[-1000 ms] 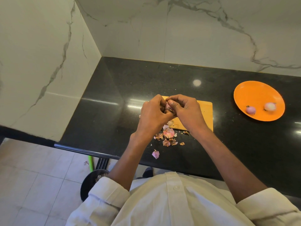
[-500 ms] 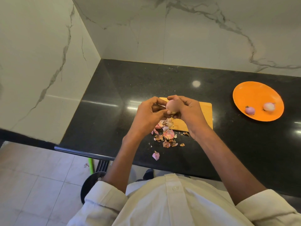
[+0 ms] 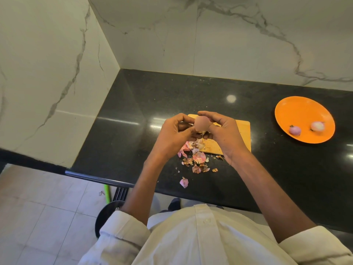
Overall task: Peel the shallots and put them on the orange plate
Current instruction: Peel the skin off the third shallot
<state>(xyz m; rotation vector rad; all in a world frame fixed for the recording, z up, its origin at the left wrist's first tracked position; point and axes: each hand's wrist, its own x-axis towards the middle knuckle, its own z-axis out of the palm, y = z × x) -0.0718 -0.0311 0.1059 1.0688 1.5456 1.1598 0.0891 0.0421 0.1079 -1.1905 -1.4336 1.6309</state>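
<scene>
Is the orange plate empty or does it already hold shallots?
Not empty. The orange plate holds two peeled shallots, a purple one and a paler one, apart from each other near its front edge.

The shallot [image 3: 258, 123] held between the hands is pinkish brown. The plate [image 3: 298, 111] is bright orange and holds two peeled shallots, one purple-pink [image 3: 295, 130] and one pale whitish pink [image 3: 317, 126]. The cutting board [image 3: 243, 133] is light yellow-tan wood. The peels [image 3: 197, 159] are pink, white and papery brown. The countertop [image 3: 172, 96] is speckled glossy black, the walls [image 3: 229, 35] white marble with grey veins, and the shirt [image 3: 200, 241] white.
</scene>
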